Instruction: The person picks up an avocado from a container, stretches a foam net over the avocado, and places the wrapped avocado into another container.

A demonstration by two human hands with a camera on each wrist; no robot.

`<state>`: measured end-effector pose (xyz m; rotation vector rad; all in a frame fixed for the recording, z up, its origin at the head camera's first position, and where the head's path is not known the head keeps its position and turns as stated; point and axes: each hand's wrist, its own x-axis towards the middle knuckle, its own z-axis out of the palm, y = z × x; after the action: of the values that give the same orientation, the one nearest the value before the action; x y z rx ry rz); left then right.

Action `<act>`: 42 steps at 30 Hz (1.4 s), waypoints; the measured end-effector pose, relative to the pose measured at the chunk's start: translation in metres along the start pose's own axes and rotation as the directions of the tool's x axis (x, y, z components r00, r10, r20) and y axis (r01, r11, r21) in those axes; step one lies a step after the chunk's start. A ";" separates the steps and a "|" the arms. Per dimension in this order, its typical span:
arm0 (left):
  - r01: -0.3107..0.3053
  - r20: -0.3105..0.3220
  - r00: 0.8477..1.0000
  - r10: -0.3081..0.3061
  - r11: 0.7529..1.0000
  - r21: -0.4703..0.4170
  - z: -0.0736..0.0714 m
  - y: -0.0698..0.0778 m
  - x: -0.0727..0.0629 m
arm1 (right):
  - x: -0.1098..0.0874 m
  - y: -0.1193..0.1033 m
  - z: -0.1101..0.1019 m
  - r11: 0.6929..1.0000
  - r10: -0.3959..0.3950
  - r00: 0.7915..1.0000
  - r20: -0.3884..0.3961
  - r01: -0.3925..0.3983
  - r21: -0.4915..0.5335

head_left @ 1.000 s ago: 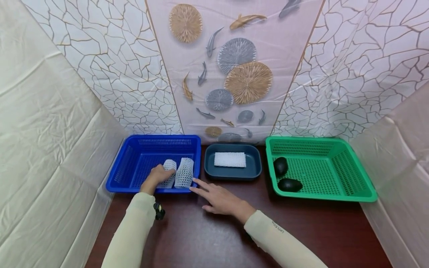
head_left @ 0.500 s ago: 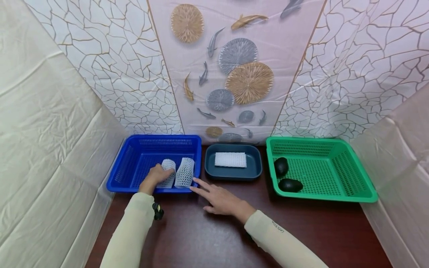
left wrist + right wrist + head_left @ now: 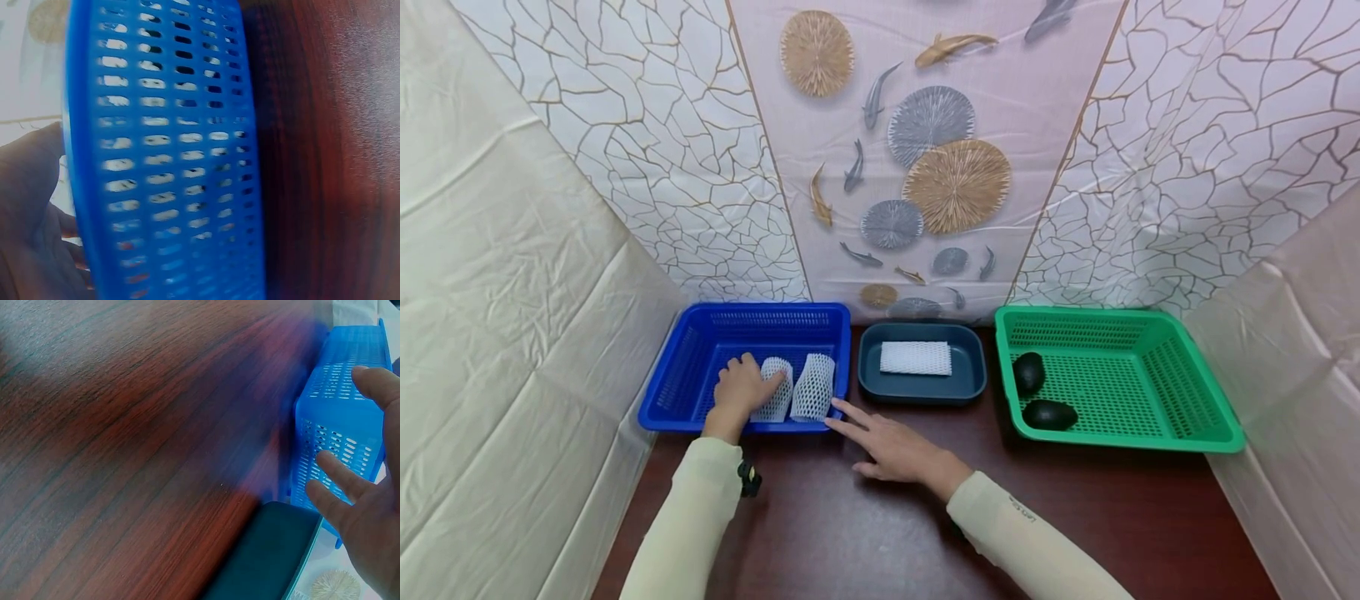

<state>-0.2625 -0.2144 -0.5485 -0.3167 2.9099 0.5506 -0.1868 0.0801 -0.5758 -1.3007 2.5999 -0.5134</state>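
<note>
Inside the blue basket, two white foam net sleeves lie side by side: a left sleeve and a right sleeve. What they contain is unclear. My left hand is in the basket just left of the left sleeve, its fingers loose and spread, the thumb pointing across the sleeve's edge. The left wrist view has this hand behind the basket wall, mostly hidden. My right hand has straight, spread fingers, their tips at the basket's front right corner. In the right wrist view it holds nothing.
A dark teal tray in the middle holds a flat white foam net. On the right is a green basket with two dark avocados: an upper avocado and a lower avocado. Draped cloth walls enclose the brown table.
My left hand has let go of the left foam net sleeve and shifted left and slightly up, its fingers loosening. The sleeves stay in the basket. My right hand has not moved.
</note>
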 end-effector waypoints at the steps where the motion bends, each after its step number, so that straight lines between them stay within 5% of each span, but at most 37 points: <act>1: -0.017 -0.033 0.999 0.018 1.000 0.026 -0.001 0.001 -0.002 | 0.000 0.000 0.000 1.000 0.000 1.000 -0.003 0.000 0.004; 7: -0.112 -0.165 0.978 0.131 0.986 0.120 -0.009 0.012 -0.010 | -0.004 0.000 -0.003 0.999 -0.002 0.999 -0.037 0.003 0.035; 19: -0.227 -0.258 0.933 0.251 0.966 0.120 -0.023 0.043 -0.035 | -0.027 0.007 -0.024 0.998 0.052 0.993 -0.102 -0.050 0.026; 37: -0.492 -0.320 0.790 0.522 0.853 0.176 -0.015 0.077 -0.066 | -0.094 0.030 -0.068 0.990 0.113 0.955 -0.276 -0.132 -0.049; 42: -0.569 -0.312 0.735 0.602 0.798 0.201 -0.006 0.087 -0.073 | -0.114 0.040 -0.081 0.985 0.120 0.938 -0.325 -0.155 -0.082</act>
<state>-0.2138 -0.1251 -0.4988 0.6219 3.3662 0.4643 -0.1740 0.2114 -0.5153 -1.1335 2.9961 -0.6141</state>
